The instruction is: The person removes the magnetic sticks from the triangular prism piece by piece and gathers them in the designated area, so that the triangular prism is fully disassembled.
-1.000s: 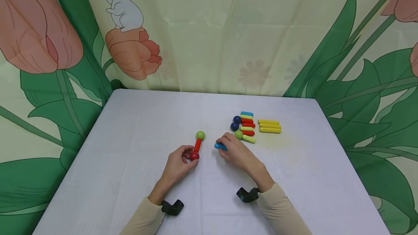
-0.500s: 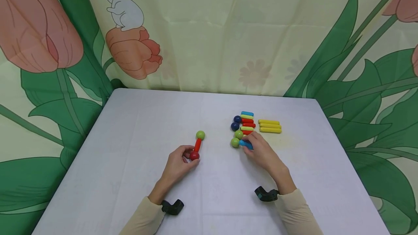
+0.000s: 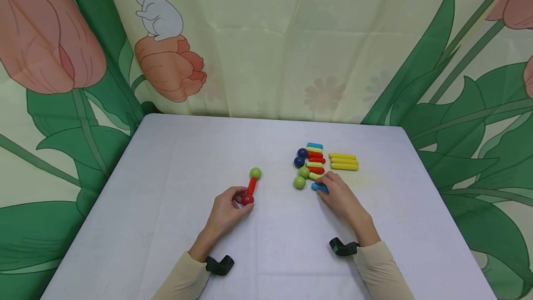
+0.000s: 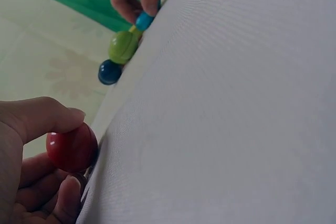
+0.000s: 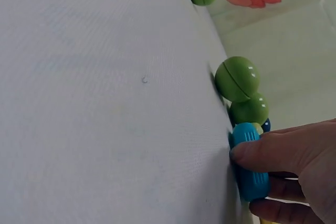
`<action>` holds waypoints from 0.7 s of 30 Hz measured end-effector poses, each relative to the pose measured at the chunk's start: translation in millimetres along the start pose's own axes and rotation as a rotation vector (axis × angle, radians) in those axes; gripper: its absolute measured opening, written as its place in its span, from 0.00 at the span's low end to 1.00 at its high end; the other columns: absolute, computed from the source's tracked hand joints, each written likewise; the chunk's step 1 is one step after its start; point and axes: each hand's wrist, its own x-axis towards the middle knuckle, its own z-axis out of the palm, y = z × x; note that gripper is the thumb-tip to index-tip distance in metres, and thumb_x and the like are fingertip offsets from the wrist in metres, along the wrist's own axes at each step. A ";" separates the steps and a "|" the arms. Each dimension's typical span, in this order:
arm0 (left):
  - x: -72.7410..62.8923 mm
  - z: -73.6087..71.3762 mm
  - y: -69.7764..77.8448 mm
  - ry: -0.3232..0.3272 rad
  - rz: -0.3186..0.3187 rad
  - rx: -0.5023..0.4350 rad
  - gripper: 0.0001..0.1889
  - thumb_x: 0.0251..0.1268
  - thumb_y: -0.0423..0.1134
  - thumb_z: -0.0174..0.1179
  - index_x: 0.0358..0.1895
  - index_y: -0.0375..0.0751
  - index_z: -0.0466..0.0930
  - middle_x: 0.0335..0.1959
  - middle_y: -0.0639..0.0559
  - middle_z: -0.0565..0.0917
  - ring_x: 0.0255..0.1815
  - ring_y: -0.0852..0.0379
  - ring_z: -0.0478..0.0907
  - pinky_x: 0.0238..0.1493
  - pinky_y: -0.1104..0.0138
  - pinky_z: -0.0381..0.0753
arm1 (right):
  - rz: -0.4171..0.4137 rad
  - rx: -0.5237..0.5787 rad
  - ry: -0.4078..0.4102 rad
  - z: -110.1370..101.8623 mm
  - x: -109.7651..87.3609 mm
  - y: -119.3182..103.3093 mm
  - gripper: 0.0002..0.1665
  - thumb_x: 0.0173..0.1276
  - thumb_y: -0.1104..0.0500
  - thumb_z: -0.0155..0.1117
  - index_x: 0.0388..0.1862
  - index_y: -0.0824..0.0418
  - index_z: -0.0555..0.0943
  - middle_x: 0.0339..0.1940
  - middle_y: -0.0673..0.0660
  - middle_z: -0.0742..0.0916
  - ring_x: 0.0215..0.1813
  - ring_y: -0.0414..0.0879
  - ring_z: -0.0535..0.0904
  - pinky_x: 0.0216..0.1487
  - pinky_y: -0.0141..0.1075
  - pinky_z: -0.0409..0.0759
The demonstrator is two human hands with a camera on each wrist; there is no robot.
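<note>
My left hand (image 3: 229, 209) holds a red ball (image 3: 247, 199) between thumb and fingers. A red rod (image 3: 252, 185) runs from that ball to a green ball (image 3: 256, 173), all in one line on the table. In the right wrist view, my right hand (image 5: 299, 166) pinches a short blue rod (image 5: 251, 163) with ridged ends, close over the tabletop. Left of this rod in the head view lie two green balls, the nearer green ball (image 3: 299, 182) and the farther one (image 3: 304, 172). A pale green rod (image 3: 314, 176) is partly hidden behind the right fingers.
Beyond the right hand, two dark blue balls (image 3: 299, 161) lie against a column of short red, pale green and blue rods (image 3: 315, 154). Several longer yellow rods (image 3: 343, 161) lie to their right. A printed curtain (image 3: 266, 50) hangs behind the white table (image 3: 187, 152).
My right hand has moved right, carrying the blue rod to the group of parts. A second green ball now shows there, apart from the rod. The left hand has stayed put.
</note>
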 end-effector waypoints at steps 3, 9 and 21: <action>-0.3 -0.2 0.4 0.001 0.002 -0.003 0.24 0.53 0.40 0.75 0.55 0.42 0.81 0.39 0.51 0.84 0.32 0.60 0.74 0.33 0.74 0.78 | 0.002 0.007 0.019 1.1 0.2 1.5 0.15 0.67 0.62 0.70 0.52 0.62 0.82 0.50 0.57 0.80 0.56 0.53 0.75 0.63 0.51 0.78; -0.9 -0.1 0.6 0.004 0.008 -0.006 0.24 0.53 0.40 0.75 0.55 0.41 0.81 0.39 0.50 0.84 0.32 0.60 0.74 0.33 0.74 0.78 | 0.009 0.013 0.049 1.0 0.8 3.5 0.13 0.67 0.61 0.70 0.49 0.60 0.81 0.51 0.57 0.79 0.58 0.53 0.73 0.65 0.50 0.78; -0.1 -0.8 0.9 0.002 0.009 -0.003 0.23 0.54 0.40 0.74 0.54 0.41 0.82 0.38 0.51 0.84 0.31 0.60 0.73 0.32 0.73 0.77 | -0.026 -0.029 0.114 -8.0 2.7 -5.8 0.14 0.65 0.60 0.72 0.48 0.60 0.81 0.47 0.56 0.80 0.56 0.53 0.74 0.62 0.50 0.79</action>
